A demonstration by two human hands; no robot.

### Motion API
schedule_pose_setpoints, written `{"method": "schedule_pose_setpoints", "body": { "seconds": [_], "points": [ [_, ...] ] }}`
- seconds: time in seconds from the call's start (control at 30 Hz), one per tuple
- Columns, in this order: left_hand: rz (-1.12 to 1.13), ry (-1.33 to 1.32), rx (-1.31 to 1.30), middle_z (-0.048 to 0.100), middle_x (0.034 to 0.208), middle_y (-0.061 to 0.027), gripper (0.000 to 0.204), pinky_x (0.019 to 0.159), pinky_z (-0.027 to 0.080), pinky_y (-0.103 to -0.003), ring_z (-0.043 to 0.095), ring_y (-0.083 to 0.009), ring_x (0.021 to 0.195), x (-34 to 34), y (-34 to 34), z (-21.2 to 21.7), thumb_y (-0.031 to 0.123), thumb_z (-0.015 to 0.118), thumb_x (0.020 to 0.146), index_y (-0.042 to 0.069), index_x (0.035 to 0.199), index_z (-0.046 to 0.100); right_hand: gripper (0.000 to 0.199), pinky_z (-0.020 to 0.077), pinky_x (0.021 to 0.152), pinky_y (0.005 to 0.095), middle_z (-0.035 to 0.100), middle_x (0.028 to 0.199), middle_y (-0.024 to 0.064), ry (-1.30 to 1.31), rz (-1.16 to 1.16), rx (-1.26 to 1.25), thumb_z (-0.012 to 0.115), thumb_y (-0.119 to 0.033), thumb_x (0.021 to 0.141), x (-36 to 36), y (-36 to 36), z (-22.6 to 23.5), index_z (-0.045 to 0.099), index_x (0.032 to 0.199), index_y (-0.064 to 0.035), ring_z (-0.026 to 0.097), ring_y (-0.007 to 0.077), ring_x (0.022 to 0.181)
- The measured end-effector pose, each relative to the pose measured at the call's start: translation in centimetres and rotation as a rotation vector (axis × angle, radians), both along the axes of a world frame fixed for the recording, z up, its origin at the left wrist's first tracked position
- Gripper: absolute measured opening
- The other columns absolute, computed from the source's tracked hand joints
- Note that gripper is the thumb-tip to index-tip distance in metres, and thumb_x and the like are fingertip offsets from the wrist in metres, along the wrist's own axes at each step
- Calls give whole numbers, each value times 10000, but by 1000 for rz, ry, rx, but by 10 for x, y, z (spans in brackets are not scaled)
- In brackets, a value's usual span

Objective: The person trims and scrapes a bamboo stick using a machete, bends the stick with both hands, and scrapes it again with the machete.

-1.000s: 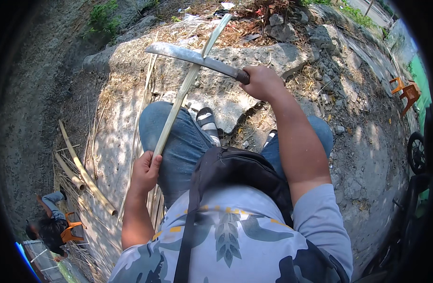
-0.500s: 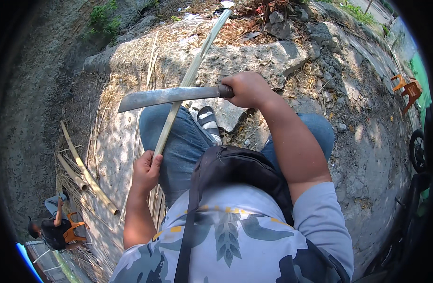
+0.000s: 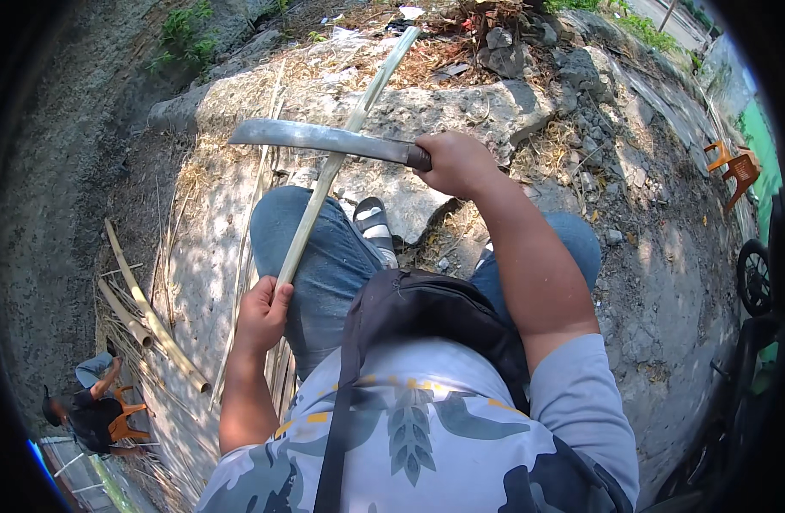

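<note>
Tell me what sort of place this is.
Probably an outdoor yard or open lot: rough, stony ground in dappled sunlight, bamboo-like poles lying to the left, and an orange plastic chair at the far right.

The left hand (image 3: 264, 313) is curled low with its thumb (image 3: 283, 295) pointing forward, and the right hand (image 3: 457, 164) (a round fist) is farther out, its bare forearm (image 3: 531, 248) slanting inward.
</note>
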State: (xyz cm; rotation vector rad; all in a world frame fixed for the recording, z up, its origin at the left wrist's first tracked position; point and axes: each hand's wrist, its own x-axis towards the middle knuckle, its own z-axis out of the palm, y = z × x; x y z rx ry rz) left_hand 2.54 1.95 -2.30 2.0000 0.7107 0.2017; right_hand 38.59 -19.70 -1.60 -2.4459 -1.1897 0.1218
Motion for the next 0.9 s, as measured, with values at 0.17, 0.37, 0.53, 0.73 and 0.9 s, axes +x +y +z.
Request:
{"method": "schedule_pose_setpoints", "body": {
  "seconds": [0.17,0.37,0.53,0.73,0.9],
  "points": [
    [15,33,25,515,653,71,303,508,353,-251,423,-30,582,-1,0,3,287,655,1062,44,885,616,159,561,790,510,735,868,114,-111,280,-38,742,-251,810,-18,21,-2,695,938,-169,726,348,877],
    [-17,-17,106,513,644,58,314,514,358,-256,422,-37,589,-1,-4,0,291,660,1058,36,881,612,209,564,761,500,732,858,133,-60,108,-19,763,-290,822,7,3,-8,714,962,-141,721,362,863],
    [-3,36,59,512,650,62,319,515,356,-258,419,-38,589,1,0,-1,300,657,1059,35,887,615,296,554,771,487,733,887,165,137,-116,70,781,-372,859,21,-11,-11,734,1005,-119,712,381,874],
    [24,11,-70,508,667,74,328,514,343,-249,411,-35,585,3,-4,8,315,661,1057,41,884,613,252,559,782,495,735,900,153,71,41,17,773,-334,846,4,-2,0,727,991,-133,715,371,893],
    [29,36,-58,500,662,77,333,512,334,-245,404,-26,590,1,-2,6,313,665,1055,43,870,606,182,556,779,508,731,889,118,-2,203,-92,759,-289,825,-22,14,8,698,935,-157,714,360,906]
  ]
}}
